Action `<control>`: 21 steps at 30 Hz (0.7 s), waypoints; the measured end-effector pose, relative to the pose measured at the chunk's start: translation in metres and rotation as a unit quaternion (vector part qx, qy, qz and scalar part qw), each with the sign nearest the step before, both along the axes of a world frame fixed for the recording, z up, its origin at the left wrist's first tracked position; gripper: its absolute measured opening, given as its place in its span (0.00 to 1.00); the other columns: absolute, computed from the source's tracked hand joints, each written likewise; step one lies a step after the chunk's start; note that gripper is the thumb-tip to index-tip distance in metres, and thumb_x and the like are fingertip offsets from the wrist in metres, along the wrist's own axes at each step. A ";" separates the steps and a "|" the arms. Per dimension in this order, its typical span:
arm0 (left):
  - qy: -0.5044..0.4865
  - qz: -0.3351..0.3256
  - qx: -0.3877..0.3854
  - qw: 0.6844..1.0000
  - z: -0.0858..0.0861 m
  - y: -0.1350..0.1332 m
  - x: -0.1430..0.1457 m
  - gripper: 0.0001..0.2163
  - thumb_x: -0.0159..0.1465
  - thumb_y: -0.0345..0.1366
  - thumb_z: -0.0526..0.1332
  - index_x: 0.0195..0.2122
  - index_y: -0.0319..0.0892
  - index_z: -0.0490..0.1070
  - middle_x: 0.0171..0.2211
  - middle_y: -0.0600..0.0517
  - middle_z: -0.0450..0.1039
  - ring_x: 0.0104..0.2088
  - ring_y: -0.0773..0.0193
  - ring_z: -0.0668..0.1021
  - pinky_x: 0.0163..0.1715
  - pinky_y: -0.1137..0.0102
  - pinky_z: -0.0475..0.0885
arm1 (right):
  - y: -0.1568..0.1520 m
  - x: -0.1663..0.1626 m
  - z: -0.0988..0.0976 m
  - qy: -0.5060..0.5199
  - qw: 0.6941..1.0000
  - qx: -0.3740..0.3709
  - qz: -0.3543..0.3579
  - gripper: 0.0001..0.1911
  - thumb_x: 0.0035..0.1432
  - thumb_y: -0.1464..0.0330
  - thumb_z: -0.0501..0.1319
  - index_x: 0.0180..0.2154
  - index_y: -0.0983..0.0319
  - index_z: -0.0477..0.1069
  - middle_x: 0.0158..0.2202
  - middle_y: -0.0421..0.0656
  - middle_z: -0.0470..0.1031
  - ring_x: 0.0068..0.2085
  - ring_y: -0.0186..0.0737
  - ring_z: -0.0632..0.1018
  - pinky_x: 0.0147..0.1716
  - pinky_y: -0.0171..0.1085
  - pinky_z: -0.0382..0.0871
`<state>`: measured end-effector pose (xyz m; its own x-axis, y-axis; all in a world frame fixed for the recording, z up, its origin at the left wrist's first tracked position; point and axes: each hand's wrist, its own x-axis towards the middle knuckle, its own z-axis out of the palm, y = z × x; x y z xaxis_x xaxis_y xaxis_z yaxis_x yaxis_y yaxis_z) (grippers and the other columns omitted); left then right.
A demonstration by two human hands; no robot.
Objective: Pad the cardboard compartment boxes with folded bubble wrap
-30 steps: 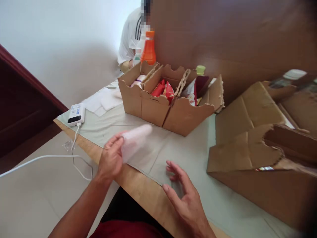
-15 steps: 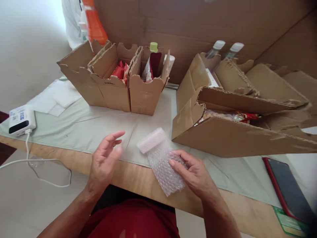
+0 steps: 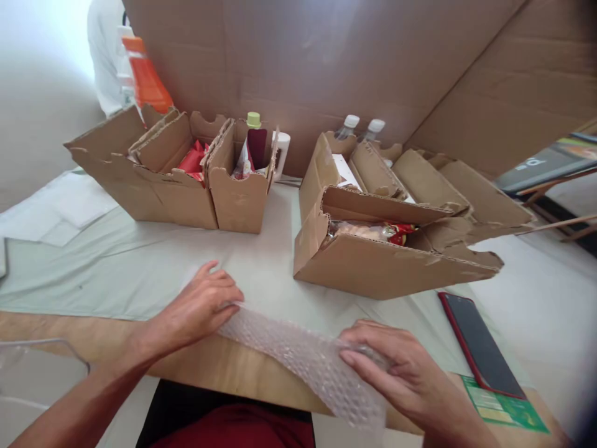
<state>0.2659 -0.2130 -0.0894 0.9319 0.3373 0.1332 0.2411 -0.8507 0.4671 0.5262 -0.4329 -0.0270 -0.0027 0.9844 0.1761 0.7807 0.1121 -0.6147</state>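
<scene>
A strip of clear bubble wrap [image 3: 289, 345] stretches between my two hands above the table's front edge. My left hand [image 3: 205, 302] is closed on its left end, thumb and fingers pinching the film. My right hand [image 3: 396, 364] grips the wrap near its right end, thumb on top, and a loose flap hangs down below the fingers. A pale edge shows behind my left hand, but I cannot make out what it belongs to.
Cardboard bins [image 3: 237, 202] with red packets stand at the back left. More cardboard bins [image 3: 392, 264] with snack packets stand at the right. A red-cased phone [image 3: 482, 345] lies on a green card [image 3: 506, 407] at the right. White sheets [image 3: 60, 205] lie at the left.
My left hand, open and free before, has taken hold of the wrap's left end. The wrap is now drawn out sideways, and the pale pink block is out of sight. The view has shifted.
</scene>
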 end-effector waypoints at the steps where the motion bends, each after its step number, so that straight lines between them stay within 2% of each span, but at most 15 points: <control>1: -0.008 0.018 -0.007 1.000 -0.001 0.006 -0.007 0.09 0.67 0.30 0.59 0.36 0.48 0.78 0.34 0.52 0.81 0.39 0.57 0.81 0.65 0.43 0.58 | -0.008 0.009 -0.002 0.013 0.999 -0.013 -0.028 0.11 0.68 0.64 0.59 0.34 0.57 0.77 0.28 0.39 0.81 0.27 0.35 0.80 0.27 0.31 0.72; 4: -0.043 0.053 -0.049 0.997 0.003 0.019 -0.023 0.08 0.66 0.35 0.59 0.36 0.51 0.79 0.34 0.53 0.82 0.37 0.58 0.82 0.59 0.52 0.68 | -0.025 0.033 -0.009 0.045 0.990 -0.061 -0.117 0.14 0.65 0.58 0.61 0.31 0.57 0.78 0.27 0.40 0.81 0.27 0.38 0.81 0.26 0.33 0.74; 6: -0.042 0.070 -0.101 0.992 0.007 0.025 -0.025 0.08 0.66 0.40 0.60 0.36 0.52 0.80 0.35 0.53 0.83 0.34 0.57 0.82 0.45 0.62 0.76 | -0.028 0.046 -0.016 0.060 0.981 -0.082 -0.164 0.17 0.63 0.53 0.62 0.30 0.58 0.77 0.27 0.41 0.80 0.27 0.40 0.80 0.26 0.34 0.74; 8: -0.009 0.093 -0.151 0.984 0.008 0.029 -0.021 0.10 0.64 0.45 0.61 0.40 0.53 0.81 0.34 0.53 0.83 0.29 0.58 0.80 0.30 0.68 0.74 | -0.025 0.057 -0.026 0.064 0.974 -0.098 -0.195 0.20 0.62 0.50 0.62 0.29 0.59 0.77 0.27 0.42 0.80 0.28 0.42 0.80 0.28 0.36 0.74; 9: 0.011 0.112 -0.159 0.981 0.006 0.031 -0.018 0.11 0.63 0.46 0.62 0.43 0.53 0.81 0.34 0.53 0.83 0.26 0.59 0.79 0.26 0.69 0.72 | -0.023 0.063 -0.033 0.056 0.970 -0.101 -0.213 0.21 0.61 0.48 0.62 0.29 0.59 0.77 0.27 0.43 0.80 0.29 0.43 0.80 0.28 0.37 0.74; 11: 0.023 0.170 -0.111 0.979 -0.001 0.033 -0.012 0.16 0.61 0.45 0.63 0.48 0.51 0.80 0.35 0.51 0.82 0.26 0.57 0.79 0.28 0.65 0.74 | -0.020 0.073 -0.050 0.006 0.957 -0.095 -0.273 0.24 0.59 0.45 0.61 0.32 0.59 0.78 0.29 0.45 0.81 0.29 0.45 0.80 0.30 0.42 0.74; 13: -0.009 0.236 -0.015 0.972 -0.008 0.030 -0.009 0.18 0.60 0.43 0.63 0.51 0.48 0.79 0.38 0.47 0.81 0.34 0.50 0.81 0.38 0.59 0.76 | -0.023 0.078 -0.067 -0.078 0.931 -0.065 -0.350 0.29 0.58 0.42 0.58 0.37 0.61 0.79 0.34 0.49 0.83 0.26 0.46 0.78 0.32 0.48 0.74; 15: -0.066 0.267 0.058 0.960 -0.010 0.019 -0.009 0.17 0.63 0.42 0.62 0.52 0.46 0.77 0.42 0.45 0.80 0.43 0.46 0.81 0.46 0.54 0.75 | -0.030 0.076 -0.078 -0.149 0.908 -0.016 -0.390 0.29 0.62 0.44 0.55 0.40 0.61 0.79 0.40 0.52 0.83 0.27 0.47 0.78 0.37 0.52 0.75; 17: -0.110 0.244 0.072 0.961 -0.006 0.001 -0.008 0.14 0.67 0.40 0.60 0.52 0.47 0.76 0.44 0.46 0.79 0.46 0.48 0.80 0.49 0.56 0.75 | -0.032 0.062 -0.082 -0.174 0.914 0.040 -0.364 0.23 0.67 0.49 0.55 0.41 0.60 0.79 0.42 0.51 0.83 0.36 0.50 0.81 0.43 0.52 0.75; 19: -0.140 0.186 0.055 0.971 -0.001 -0.022 -0.001 0.11 0.70 0.35 0.59 0.51 0.46 0.76 0.46 0.47 0.78 0.47 0.53 0.80 0.49 0.60 0.75 | -0.023 0.034 -0.078 -0.167 0.940 0.081 -0.285 0.16 0.70 0.58 0.56 0.44 0.59 0.78 0.43 0.49 0.83 0.45 0.50 0.82 0.48 0.50 0.75; 21: -0.148 0.121 0.032 0.981 0.001 -0.040 0.010 0.11 0.70 0.31 0.58 0.50 0.45 0.76 0.45 0.47 0.78 0.46 0.55 0.80 0.48 0.62 0.75 | -0.001 -0.004 -0.074 -0.154 0.966 0.095 -0.182 0.11 0.70 0.66 0.57 0.47 0.60 0.77 0.48 0.48 0.82 0.48 0.47 0.81 0.50 0.48 0.75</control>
